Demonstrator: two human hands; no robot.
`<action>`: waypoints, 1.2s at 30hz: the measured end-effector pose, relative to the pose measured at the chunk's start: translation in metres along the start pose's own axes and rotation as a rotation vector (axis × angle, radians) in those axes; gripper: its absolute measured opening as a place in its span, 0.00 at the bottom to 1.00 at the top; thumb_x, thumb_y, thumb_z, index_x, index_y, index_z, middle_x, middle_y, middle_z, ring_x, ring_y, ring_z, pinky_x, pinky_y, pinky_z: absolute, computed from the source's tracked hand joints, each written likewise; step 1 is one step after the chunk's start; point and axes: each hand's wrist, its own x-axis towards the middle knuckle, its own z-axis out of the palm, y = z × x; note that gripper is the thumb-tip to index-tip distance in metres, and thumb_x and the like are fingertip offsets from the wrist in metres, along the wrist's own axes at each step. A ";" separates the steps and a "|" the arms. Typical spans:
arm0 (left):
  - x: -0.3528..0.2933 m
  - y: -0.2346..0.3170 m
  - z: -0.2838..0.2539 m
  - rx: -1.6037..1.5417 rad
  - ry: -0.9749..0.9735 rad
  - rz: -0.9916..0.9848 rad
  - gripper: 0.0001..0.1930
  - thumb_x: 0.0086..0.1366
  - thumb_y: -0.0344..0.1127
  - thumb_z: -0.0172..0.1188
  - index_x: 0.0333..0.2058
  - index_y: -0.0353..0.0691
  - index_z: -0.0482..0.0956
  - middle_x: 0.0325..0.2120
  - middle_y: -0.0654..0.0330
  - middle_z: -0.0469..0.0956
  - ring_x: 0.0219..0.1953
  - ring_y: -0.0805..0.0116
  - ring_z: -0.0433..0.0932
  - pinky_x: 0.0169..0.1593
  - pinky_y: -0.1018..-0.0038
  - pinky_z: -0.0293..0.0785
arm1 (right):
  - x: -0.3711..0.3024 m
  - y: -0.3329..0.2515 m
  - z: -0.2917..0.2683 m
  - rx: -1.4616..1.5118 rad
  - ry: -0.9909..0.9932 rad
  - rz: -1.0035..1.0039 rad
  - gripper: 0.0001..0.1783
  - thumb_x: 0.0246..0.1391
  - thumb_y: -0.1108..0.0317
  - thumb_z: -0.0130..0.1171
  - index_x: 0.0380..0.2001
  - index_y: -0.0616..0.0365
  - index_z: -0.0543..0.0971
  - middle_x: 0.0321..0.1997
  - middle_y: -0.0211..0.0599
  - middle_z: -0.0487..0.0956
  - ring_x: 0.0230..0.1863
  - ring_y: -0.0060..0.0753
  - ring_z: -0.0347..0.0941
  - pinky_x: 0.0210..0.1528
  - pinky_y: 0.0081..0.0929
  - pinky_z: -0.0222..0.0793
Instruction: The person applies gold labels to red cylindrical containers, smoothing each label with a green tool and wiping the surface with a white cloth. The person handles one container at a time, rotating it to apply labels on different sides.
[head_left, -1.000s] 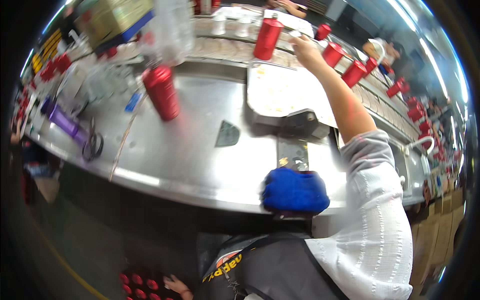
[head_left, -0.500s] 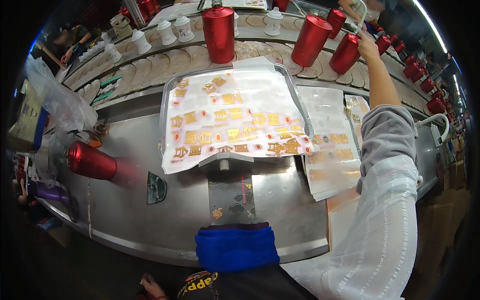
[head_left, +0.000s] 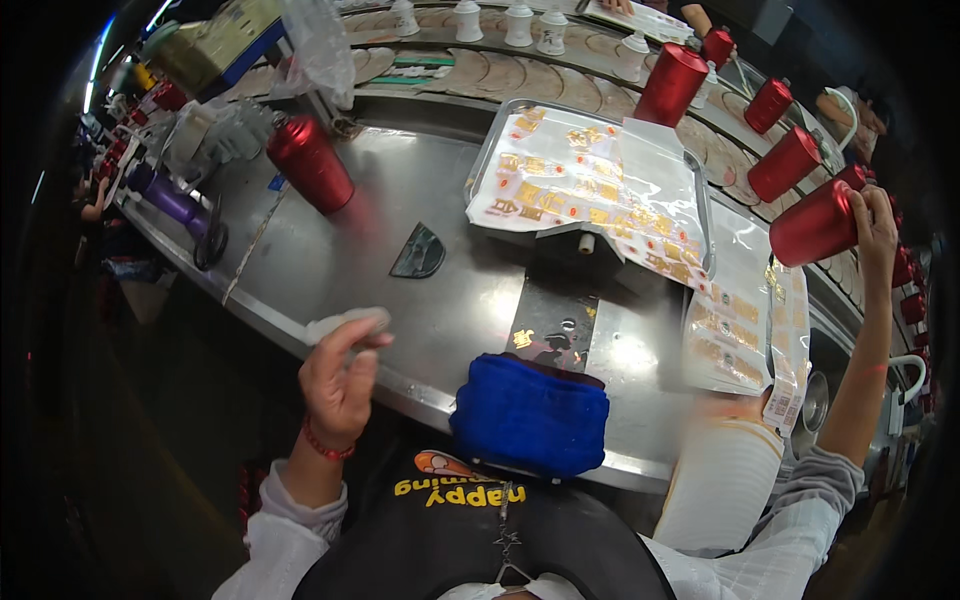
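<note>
Steel bench (head_left: 330,270) held sticker sheets (head_left: 590,190). My right hand (head_left: 878,228) gripped a red can (head_left: 815,222) off the conveyor (head_left: 480,70); my left hand (head_left: 338,375) pinched a rag (head_left: 345,322), apparently for wiping.

Left hand (head_left: 338,375), lower left of frame: raised, wrist bent, fingers pinched closed. Right hand (head_left: 878,232), far right: arm extended upward, fingers curled in a grasp.
</note>
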 end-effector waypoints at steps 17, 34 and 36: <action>0.214 -0.206 -0.121 0.543 0.312 -0.147 0.28 0.63 0.58 0.64 0.50 0.41 0.81 0.45 0.51 0.84 0.49 0.54 0.82 0.54 0.65 0.74 | 0.089 -0.450 0.122 0.697 0.079 -0.491 0.09 0.60 0.70 0.64 0.32 0.62 0.74 0.36 0.38 0.77 0.38 0.34 0.74 0.45 0.26 0.70; 0.196 -0.142 -0.115 -0.511 0.422 -0.107 0.12 0.72 0.37 0.59 0.44 0.34 0.81 0.37 0.58 0.84 0.40 0.70 0.82 0.49 0.73 0.79 | 0.078 -0.475 0.154 0.471 -0.297 -0.436 0.41 0.56 0.68 0.67 0.71 0.46 0.62 0.64 0.47 0.71 0.63 0.54 0.68 0.64 0.44 0.67; 0.191 -0.094 -0.096 -0.751 0.207 -0.271 0.12 0.73 0.38 0.56 0.44 0.34 0.80 0.38 0.56 0.84 0.39 0.69 0.83 0.49 0.71 0.80 | 0.015 -0.464 0.119 0.540 -0.321 -0.465 0.55 0.42 0.72 0.76 0.73 0.44 0.59 0.68 0.45 0.67 0.64 0.56 0.66 0.63 0.44 0.70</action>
